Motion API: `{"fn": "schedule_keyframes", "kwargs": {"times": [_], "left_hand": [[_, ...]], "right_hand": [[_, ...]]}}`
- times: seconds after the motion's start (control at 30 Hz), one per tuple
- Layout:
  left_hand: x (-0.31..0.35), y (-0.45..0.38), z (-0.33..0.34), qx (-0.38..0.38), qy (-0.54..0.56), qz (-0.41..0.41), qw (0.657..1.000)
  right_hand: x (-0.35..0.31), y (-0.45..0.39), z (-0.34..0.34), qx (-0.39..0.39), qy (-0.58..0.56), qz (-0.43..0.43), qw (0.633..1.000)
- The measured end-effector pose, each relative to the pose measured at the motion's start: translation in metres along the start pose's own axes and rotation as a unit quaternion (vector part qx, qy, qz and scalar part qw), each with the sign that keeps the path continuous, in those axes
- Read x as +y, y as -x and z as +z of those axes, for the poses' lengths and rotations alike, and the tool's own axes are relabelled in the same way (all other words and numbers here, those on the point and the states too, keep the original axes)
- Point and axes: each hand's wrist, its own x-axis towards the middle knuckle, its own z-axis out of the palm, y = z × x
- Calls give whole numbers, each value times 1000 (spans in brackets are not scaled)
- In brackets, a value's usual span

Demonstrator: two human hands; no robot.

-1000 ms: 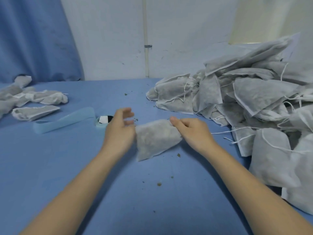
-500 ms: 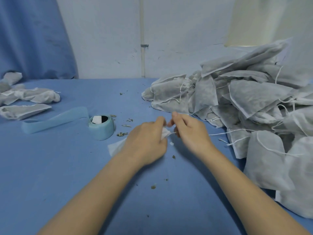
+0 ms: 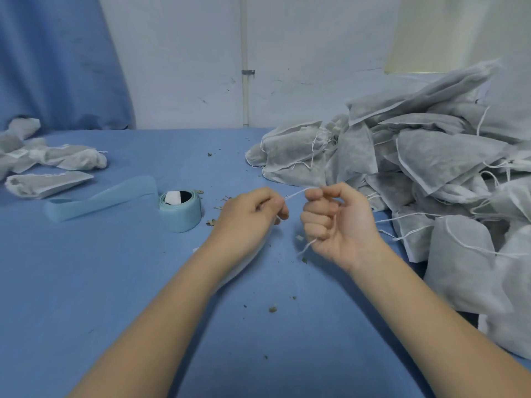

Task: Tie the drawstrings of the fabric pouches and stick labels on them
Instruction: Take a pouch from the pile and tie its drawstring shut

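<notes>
A thin white drawstring point(image 3: 294, 193) runs taut between my two hands at mid-table. My left hand point(image 3: 253, 214) pinches one end, and the grey pouch point(image 3: 244, 268) lies mostly hidden beneath its wrist and forearm. My right hand point(image 3: 336, 222) is a fist curled round the string, whose loose tail hangs out below the little finger. A pale blue roll of labels point(image 3: 180, 209) stands left of my hands, its backing strip point(image 3: 100, 198) trailing out to the left.
A big heap of grey pouches point(image 3: 416, 173) with loose strings fills the right side of the blue table point(image 3: 100, 297). A few pouches point(image 3: 48, 168) lie at the far left. Dry herb crumbs point(image 3: 273, 309) are scattered near my forearms.
The pouch was stretched between both hands, then bunched under the left hand. Now the hands have drawn apart and pulled the drawstring tight, the right hand turned palm up into a fist.
</notes>
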Motion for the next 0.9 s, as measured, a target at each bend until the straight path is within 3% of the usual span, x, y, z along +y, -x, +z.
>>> {"fn": "schedule_keyframes", "kwargs": {"times": [0.07, 0.17, 0.27, 0.33, 0.5, 0.73, 0.9], "left_hand": [[3, 0, 2, -7, 94, -30, 995], [3, 1, 2, 23, 131, -23, 991], [2, 4, 2, 48, 109, 0, 993], [1, 6, 2, 65, 72, 8, 995], [-5, 7, 2, 107, -18, 18, 994], [-5, 5, 10, 130, -60, 23, 989], [-5, 3, 13, 156, -38, -4, 987]], "right_hand": [[6, 2, 4, -19, -79, -28, 996], [12, 1, 4, -33, -107, -61, 992], [15, -1, 3, -43, -18, -76, 996], [16, -4, 1, -17, 118, -100, 988], [20, -2, 0, 27, 409, -168, 897], [29, -5, 2, 22, 530, -196, 825], [33, -7, 3, 89, 576, -290, 759]]}}
